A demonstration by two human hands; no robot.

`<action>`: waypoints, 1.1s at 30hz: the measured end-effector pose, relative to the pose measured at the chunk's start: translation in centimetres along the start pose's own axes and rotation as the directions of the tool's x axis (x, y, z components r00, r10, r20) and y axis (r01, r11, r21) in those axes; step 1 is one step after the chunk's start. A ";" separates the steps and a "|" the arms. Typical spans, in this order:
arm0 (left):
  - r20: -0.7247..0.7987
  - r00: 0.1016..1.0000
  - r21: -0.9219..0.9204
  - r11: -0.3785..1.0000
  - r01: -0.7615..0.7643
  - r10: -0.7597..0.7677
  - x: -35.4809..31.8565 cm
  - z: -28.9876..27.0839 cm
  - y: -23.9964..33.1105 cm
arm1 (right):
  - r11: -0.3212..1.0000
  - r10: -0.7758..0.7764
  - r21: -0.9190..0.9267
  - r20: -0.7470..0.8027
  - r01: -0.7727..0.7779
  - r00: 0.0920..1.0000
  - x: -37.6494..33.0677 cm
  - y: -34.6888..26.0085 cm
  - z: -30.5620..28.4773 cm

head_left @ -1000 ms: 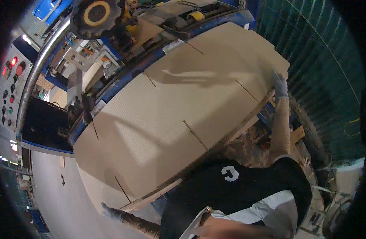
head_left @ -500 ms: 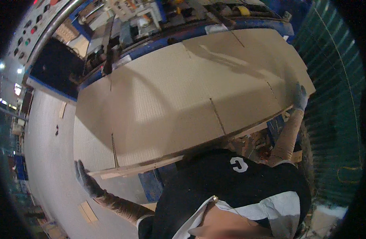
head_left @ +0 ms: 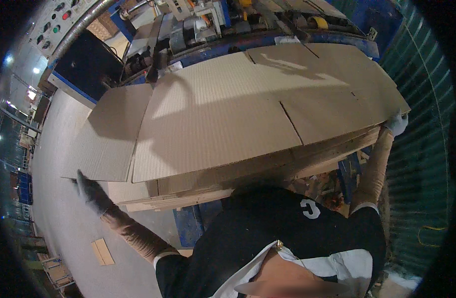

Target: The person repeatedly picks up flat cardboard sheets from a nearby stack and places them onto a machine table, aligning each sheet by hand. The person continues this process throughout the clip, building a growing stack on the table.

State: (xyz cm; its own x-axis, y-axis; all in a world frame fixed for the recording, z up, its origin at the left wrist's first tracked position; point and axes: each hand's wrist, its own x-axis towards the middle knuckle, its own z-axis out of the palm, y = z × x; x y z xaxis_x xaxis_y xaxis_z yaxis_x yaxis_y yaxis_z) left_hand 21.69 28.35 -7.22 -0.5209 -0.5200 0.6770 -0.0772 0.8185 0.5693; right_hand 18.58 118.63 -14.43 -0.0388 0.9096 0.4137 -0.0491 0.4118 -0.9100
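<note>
A large brown corrugated cardboard sheet [head_left: 218, 124] with cut slots spans the view in front of me. My left hand [head_left: 92, 193], in a grey glove, pinches the near edge of its left panel [head_left: 106, 134], which bends along a crease. At the near right corner my gloved right hand [head_left: 397, 123] grips the sheet, its fingers partly hidden. Under the raised near edge, more cardboard sheets [head_left: 173, 199] lie in a stack, close to my body.
Beyond the sheet stands a blue machine [head_left: 208, 57] with rollers and metal guides. A control panel [head_left: 56, 27] with buttons is at the far left. Green corrugated sheeting [head_left: 421, 149] runs along the right. A small cardboard piece [head_left: 103, 252] lies on the grey floor [head_left: 54, 144].
The top sheet has risen off the stack at its near edge and shifted right, its left panel bending at the crease. My left hand has moved up and left, my right hand slightly right.
</note>
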 end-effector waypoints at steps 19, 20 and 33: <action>0.350 0.923 -0.444 0.839 0.315 -0.161 -15.1 2.8 5.8 | 0.387 -0.532 -0.057 0.802 0.920 0.273 -20.3 -11.9 -8.7; 0.362 0.928 -0.503 0.857 0.111 0.093 -17.1 3.5 7.8 | 0.490 -0.551 0.257 0.832 0.833 0.067 -22.0 -11.5 -8.7; 0.682 0.191 -0.392 0.574 -0.719 0.705 -15.3 9.9 13.3 | 0.269 -0.446 0.646 0.741 0.714 -0.502 -23.7 -10.6 -0.1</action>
State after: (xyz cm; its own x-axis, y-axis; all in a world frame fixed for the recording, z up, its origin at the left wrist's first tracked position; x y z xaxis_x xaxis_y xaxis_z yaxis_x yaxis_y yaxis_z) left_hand 20.21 49.59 -14.58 -0.7344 0.6445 0.2128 0.6632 0.7481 0.0227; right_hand 20.16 92.72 -14.58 -0.6980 -0.6816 0.2195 -0.6857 0.7246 0.0693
